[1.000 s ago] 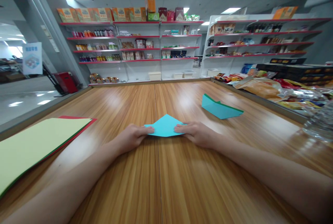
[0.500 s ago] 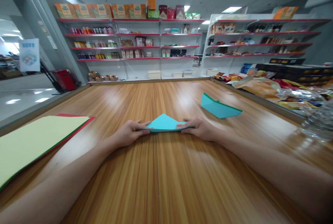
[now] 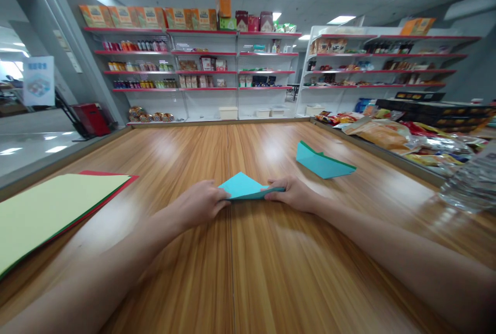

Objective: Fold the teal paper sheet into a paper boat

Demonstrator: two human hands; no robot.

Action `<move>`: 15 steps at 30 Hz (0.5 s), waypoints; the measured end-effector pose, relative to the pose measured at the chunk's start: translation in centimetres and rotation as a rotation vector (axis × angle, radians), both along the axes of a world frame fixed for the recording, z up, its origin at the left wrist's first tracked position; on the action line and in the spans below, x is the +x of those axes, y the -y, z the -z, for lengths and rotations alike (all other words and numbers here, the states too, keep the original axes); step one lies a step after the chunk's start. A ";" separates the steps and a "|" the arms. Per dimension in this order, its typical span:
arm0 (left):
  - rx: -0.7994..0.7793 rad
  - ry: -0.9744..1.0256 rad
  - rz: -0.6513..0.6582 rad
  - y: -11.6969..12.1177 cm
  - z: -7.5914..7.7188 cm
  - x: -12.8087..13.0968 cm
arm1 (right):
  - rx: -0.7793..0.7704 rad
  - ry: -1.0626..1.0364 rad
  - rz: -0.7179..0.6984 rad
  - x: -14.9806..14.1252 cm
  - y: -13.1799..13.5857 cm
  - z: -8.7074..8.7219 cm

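Note:
A folded turquoise paper [image 3: 241, 186] with a pointed far tip lies on the wooden table [image 3: 232, 261] in front of me. My left hand [image 3: 199, 202] pinches its left near corner, fingers closed. My right hand [image 3: 294, 194] pinches the right near edge, which is raised a little off the table and shows a darker green underside. A second folded turquoise paper [image 3: 320, 161] lies farther off to the right, untouched.
A stack of coloured sheets [image 3: 50, 210], pale yellow on top with red and green below, lies at the left. Snack packets [image 3: 387, 132] and clear plastic [image 3: 470, 184] crowd the right side. Store shelves [image 3: 194, 70] stand behind the table.
The paper's near edge has been lifted off the table, more on the right, showing its green underside. Both hands shifted slightly, still gripping its corners.

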State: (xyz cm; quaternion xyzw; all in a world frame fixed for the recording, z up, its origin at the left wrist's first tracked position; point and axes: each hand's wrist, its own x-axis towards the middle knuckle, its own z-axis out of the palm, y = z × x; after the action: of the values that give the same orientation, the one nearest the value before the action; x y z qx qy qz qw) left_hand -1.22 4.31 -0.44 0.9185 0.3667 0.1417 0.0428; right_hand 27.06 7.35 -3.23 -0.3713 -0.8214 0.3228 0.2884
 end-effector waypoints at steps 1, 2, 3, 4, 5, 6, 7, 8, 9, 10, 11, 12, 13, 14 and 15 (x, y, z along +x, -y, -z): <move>0.039 -0.064 0.004 0.4 -0.3 0.6 | -0.010 -0.007 -0.013 -0.1 0.1 -0.1; 0.072 -0.107 0.019 0.7 -0.5 1.1 | -0.023 -0.012 -0.025 -0.3 0.3 -0.1; 0.096 -0.132 0.019 1.0 -0.7 1.5 | -0.035 -0.019 -0.037 -0.4 0.5 -0.2; 0.106 -0.144 0.016 1.1 -0.8 1.7 | -0.042 -0.031 -0.049 -0.5 0.8 -0.3; 0.104 -0.142 0.011 1.2 -0.9 1.8 | -0.043 -0.052 -0.058 -0.7 1.0 -0.4; 0.088 -0.129 0.001 1.2 -1.1 1.8 | -0.039 -0.079 -0.063 -0.8 1.2 -0.5; 0.055 -0.109 -0.015 1.2 -1.2 1.6 | -0.033 -0.108 -0.062 -1.0 1.3 -0.5; 0.006 -0.083 -0.032 1.1 -1.4 1.4 | -0.029 -0.134 -0.054 -1.1 1.4 -0.6; -0.059 -0.053 -0.052 1.0 -1.5 1.2 | -0.031 -0.155 -0.036 -1.2 1.4 -0.6; -0.131 -0.022 -0.073 0.9 -1.7 1.0 | -0.042 -0.164 -0.015 -1.3 1.5 -0.6; -0.208 0.008 -0.091 0.8 -1.9 0.8 | -0.064 -0.165 0.005 -1.3 1.5 -0.7; -0.283 0.033 -0.104 0.6 -2.0 0.6 | -0.094 -0.162 0.020 -1.4 1.5 -0.7; -0.352 0.053 -0.111 0.5 -2.2 0.4 | -0.129 -0.160 0.033 -1.4 1.4 -0.8; -0.410 0.065 -0.113 0.4 -2.3 0.3 | -0.165 -0.159 0.044 -1.5 1.5 -0.8; -0.458 0.071 -0.114 0.4 -2.4 0.2 | -0.195 -0.159 0.053 -1.5 1.5 -0.9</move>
State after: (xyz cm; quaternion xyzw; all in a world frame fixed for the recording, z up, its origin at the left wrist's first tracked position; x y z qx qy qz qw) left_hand -1.03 3.94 1.95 0.8570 0.4388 0.0891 0.2550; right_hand 25.56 5.87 -2.33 -0.3926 -0.7505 0.4217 0.3237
